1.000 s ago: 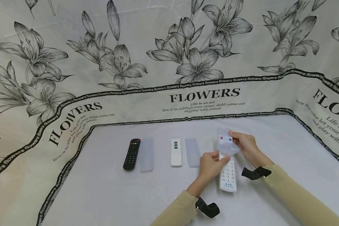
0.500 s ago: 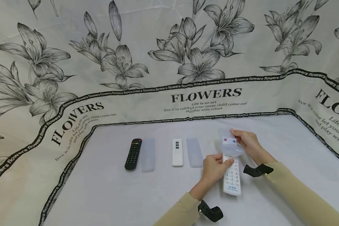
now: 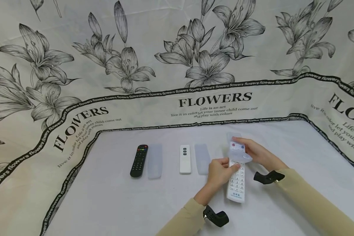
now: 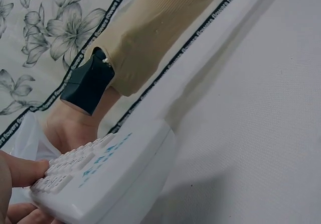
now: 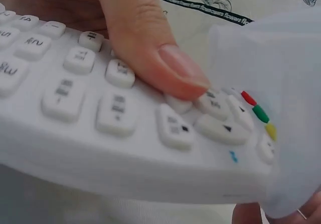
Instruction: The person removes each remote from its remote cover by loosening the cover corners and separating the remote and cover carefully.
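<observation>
A long white remote control (image 3: 236, 190) slants slightly above the white table in the head view, its keypad facing up. My left hand (image 3: 219, 172) grips it about the middle, thumb pressing on the keys. A translucent silicone sleeve (image 3: 239, 155) covers its far end, where a red and a blue button show through. My right hand (image 3: 255, 151) holds the sleeve and the remote's covered end from the right side. In the right wrist view, the sleeve's open edge (image 5: 288, 113) lies just past the coloured buttons. The remote's near end (image 4: 123, 174) is bare in the left wrist view.
To the left lie a black remote (image 3: 139, 161) with a translucent sleeve (image 3: 155, 161) beside it. A slim white remote (image 3: 185, 159) and another sleeve (image 3: 202, 159) lie nearer my left hand. A flower-printed cloth (image 3: 129, 111) rises behind and around the table.
Both hands and the remote shifted right and then back left. My right-hand fingers have moved farther over the sleeve's far end, and the sleeve still covers the remote's top.
</observation>
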`<act>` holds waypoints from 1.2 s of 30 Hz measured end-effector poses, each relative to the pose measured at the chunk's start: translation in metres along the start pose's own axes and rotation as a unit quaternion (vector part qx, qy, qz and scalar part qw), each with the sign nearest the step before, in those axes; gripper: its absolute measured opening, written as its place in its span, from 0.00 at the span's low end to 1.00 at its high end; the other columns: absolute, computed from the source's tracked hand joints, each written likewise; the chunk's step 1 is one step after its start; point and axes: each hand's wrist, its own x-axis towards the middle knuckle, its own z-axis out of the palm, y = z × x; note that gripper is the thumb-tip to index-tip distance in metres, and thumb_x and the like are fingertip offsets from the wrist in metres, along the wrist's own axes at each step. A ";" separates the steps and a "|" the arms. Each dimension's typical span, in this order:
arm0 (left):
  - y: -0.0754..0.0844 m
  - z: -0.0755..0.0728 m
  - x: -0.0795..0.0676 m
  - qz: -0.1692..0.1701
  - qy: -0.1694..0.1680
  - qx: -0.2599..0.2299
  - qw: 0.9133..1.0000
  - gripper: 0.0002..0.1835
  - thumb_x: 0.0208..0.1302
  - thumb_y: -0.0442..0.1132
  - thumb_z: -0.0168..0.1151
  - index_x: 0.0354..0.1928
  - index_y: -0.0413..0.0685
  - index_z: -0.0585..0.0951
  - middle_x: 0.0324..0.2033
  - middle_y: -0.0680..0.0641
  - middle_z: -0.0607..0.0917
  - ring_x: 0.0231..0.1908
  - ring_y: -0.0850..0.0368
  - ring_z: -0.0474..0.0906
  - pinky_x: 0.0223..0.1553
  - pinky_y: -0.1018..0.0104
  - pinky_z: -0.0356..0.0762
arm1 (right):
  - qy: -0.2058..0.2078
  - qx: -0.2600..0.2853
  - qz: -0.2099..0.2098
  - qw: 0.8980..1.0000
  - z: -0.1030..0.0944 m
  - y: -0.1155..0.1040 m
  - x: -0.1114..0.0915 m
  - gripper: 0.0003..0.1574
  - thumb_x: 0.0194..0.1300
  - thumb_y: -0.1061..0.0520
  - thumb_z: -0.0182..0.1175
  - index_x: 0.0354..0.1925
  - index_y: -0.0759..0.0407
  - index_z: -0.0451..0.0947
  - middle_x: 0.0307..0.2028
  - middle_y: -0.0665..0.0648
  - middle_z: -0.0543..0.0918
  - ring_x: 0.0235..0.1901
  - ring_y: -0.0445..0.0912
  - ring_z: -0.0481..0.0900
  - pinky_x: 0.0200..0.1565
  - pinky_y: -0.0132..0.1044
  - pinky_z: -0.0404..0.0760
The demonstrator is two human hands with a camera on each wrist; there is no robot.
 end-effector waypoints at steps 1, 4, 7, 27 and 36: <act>0.000 0.000 0.000 -0.001 -0.001 0.000 1.000 0.18 0.53 0.37 0.72 0.45 0.35 0.84 0.31 0.43 0.89 0.28 0.59 0.86 0.28 0.73 0.81 | 0.000 -0.002 0.008 1.000 0.001 0.000 0.002 0.12 0.73 0.47 0.47 0.49 0.51 0.64 0.37 0.44 0.78 0.38 0.35 0.77 0.41 0.28 0.78; -0.001 -0.001 0.000 -0.007 -0.003 -0.001 1.000 0.17 0.52 0.37 0.72 0.44 0.35 0.84 0.31 0.42 0.89 0.28 0.59 0.86 0.28 0.74 0.81 | 0.006 -0.020 0.020 1.000 0.002 -0.001 0.005 0.16 0.72 0.48 0.49 0.51 0.53 0.61 0.36 0.44 0.77 0.38 0.36 0.77 0.41 0.29 0.78; -0.002 0.000 0.000 -0.014 -0.004 0.002 1.000 0.17 0.52 0.38 0.72 0.44 0.36 0.85 0.31 0.43 0.89 0.28 0.59 0.86 0.29 0.74 0.81 | 0.025 -0.029 0.028 0.999 0.003 -0.002 0.007 0.17 0.71 0.49 0.51 0.51 0.55 0.61 0.35 0.45 0.77 0.37 0.37 0.77 0.41 0.30 0.78; -0.001 0.002 0.000 -0.004 0.006 0.003 1.000 0.17 0.53 0.39 0.72 0.45 0.38 0.85 0.32 0.44 0.89 0.29 0.60 0.86 0.28 0.73 0.81 | 0.134 0.013 0.026 0.991 0.013 -0.010 0.008 0.01 0.64 0.54 0.61 0.34 0.47 0.78 0.30 0.43 0.76 0.33 0.36 0.74 0.38 0.29 0.76; -0.005 0.003 -0.001 -0.010 0.005 0.001 1.000 0.18 0.54 0.39 0.72 0.46 0.39 0.85 0.32 0.45 0.89 0.29 0.61 0.86 0.28 0.74 0.81 | 0.132 0.071 0.033 0.988 0.010 -0.009 0.010 0.10 0.65 0.55 0.60 0.26 0.43 0.79 0.29 0.43 0.77 0.34 0.36 0.73 0.39 0.29 0.74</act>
